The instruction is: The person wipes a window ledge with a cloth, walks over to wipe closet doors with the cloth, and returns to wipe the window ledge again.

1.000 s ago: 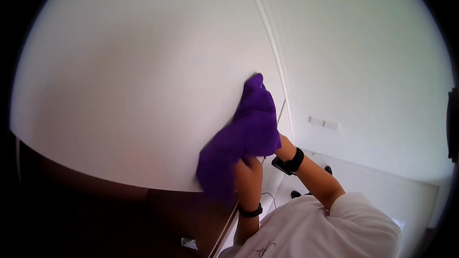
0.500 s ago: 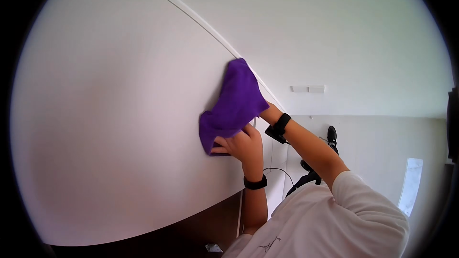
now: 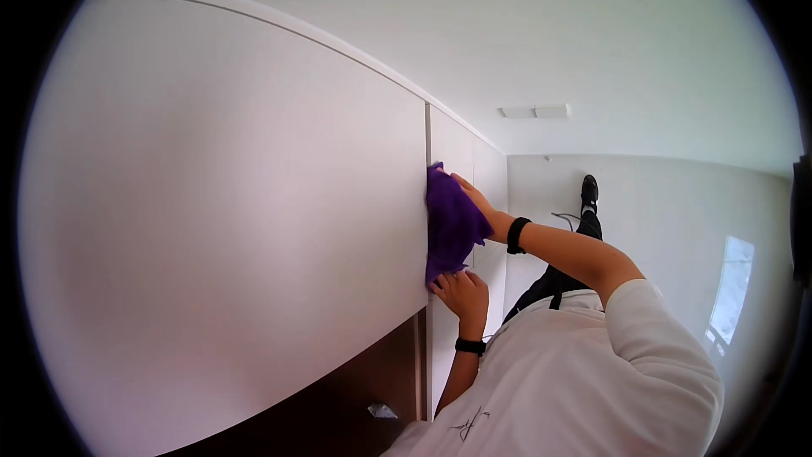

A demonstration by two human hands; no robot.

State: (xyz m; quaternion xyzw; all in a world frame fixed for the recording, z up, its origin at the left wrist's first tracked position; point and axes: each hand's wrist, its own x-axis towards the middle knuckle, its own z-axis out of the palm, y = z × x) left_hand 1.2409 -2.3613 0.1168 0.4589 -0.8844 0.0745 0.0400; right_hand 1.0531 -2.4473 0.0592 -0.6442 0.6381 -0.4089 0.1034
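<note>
A purple cloth (image 3: 452,224) is bunched along the vertical edge of a large white cabinet panel (image 3: 245,186). My right hand (image 3: 475,200) is at the cloth's upper right side, its fingers partly hidden behind the fabric as they press it in. Lower down, my left hand (image 3: 463,292) grips the bottom end of the cloth, fingertips close to the panel's edge. Both wrists wear black bands.
Beneath the panel is a dark brown opening (image 3: 338,398) with a small shiny object (image 3: 382,410) in it. More white cabinet fronts (image 3: 452,140) continue beyond the edge. A white wall switch plate (image 3: 534,111) and a black shoe (image 3: 589,190) on the pale floor also show.
The cloth and both hands have moved right, from the panel's face to its edge. The view has shifted, and the gap between the panel and the neighbouring front now shows.
</note>
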